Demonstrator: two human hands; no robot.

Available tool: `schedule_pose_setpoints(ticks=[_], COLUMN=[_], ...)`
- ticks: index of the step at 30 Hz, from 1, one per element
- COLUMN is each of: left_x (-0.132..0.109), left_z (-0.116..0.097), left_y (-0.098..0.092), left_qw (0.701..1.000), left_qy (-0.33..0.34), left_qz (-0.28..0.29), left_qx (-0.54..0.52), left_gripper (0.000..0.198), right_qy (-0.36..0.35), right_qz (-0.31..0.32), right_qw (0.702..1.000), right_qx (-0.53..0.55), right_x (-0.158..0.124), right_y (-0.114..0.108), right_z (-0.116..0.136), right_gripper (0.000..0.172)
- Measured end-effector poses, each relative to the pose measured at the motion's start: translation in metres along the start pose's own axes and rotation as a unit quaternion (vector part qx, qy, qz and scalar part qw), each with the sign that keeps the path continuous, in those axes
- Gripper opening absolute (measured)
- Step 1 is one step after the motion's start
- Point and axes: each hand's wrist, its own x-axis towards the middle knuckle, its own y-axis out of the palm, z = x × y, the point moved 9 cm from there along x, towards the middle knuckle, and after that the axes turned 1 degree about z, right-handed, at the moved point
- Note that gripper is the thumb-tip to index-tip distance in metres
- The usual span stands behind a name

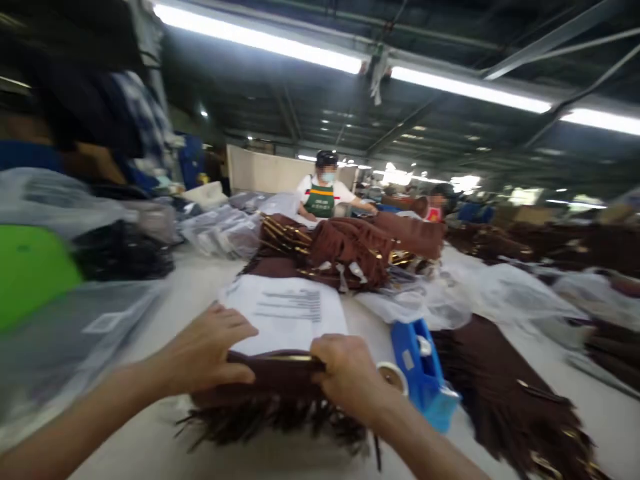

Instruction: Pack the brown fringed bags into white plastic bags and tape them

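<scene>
A brown fringed cloth piece (pixel 280 383) lies on the table in front of me, folded over toward me, with a thin gold strip along its fold. Beneath and beyond the fold is a white sheet with printed lines (pixel 290 310). My left hand (pixel 213 350) rests on the left side, fingers stretched over the sheet's edge and thumb apart on the brown fold. At the right end of the fold, my right hand (pixel 347 373) is closed around the cloth's edge. Loose dark fringe hangs toward me.
A blue tape dispenser (pixel 423 367) and a tape roll (pixel 393 379) stand right of my right hand. Brown fringed cloth (pixel 505 387) lies farther right. A brown heap (pixel 350 247) and clear plastic bags (pixel 220 230) are ahead. A co-worker (pixel 323 190) stands behind them. A green panel (pixel 35 273) is left.
</scene>
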Motion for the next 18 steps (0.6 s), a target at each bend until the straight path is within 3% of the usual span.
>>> schedule_pose_setpoints(ticks=[3,6,9,11,13,15,17,18], left_x=[-0.013,-0.012,-0.007,-0.005,-0.004,-0.006,-0.015,-0.023], left_z=[0.014,0.018,0.02,0.02,0.017,0.008,-0.006,-0.014], left_y=[0.021,0.033,0.022,0.001,-0.026,-0.055,-0.075,-0.077], left_qw=[0.992,0.977,0.968,0.966,0.968,0.976,0.98,0.98], left_qy=[-0.07,-0.14,-0.167,-0.165,-0.158,-0.14,-0.114,-0.099], left_qz=[0.098,0.156,0.184,0.183,0.154,0.08,-0.014,-0.049], left_qx=[-0.044,-0.048,0.014,0.073,0.118,0.147,0.16,0.164], left_gripper=[0.051,0.029,0.014,0.016,0.022,0.031,0.04,0.043], right_qy=[-0.034,-0.047,-0.056,-0.1,-0.165,-0.21,-0.231,-0.237], right_qz=[-0.007,-0.015,-0.032,-0.094,-0.192,-0.28,-0.322,-0.33], right_qw=[0.999,0.999,0.997,0.988,0.961,0.924,0.901,0.895], right_qx=[0.015,-0.004,-0.034,-0.069,-0.112,-0.153,-0.179,-0.185], right_x=[0.007,0.012,0.014,0.009,-0.006,-0.027,-0.046,-0.054], right_y=[-0.007,-0.016,-0.025,-0.039,-0.058,-0.075,-0.079,-0.075], right_z=[-0.01,-0.013,-0.012,-0.004,0.011,0.024,0.034,0.038], right_gripper=[0.009,0.014,0.013,0.01,0.008,0.014,0.017,0.017])
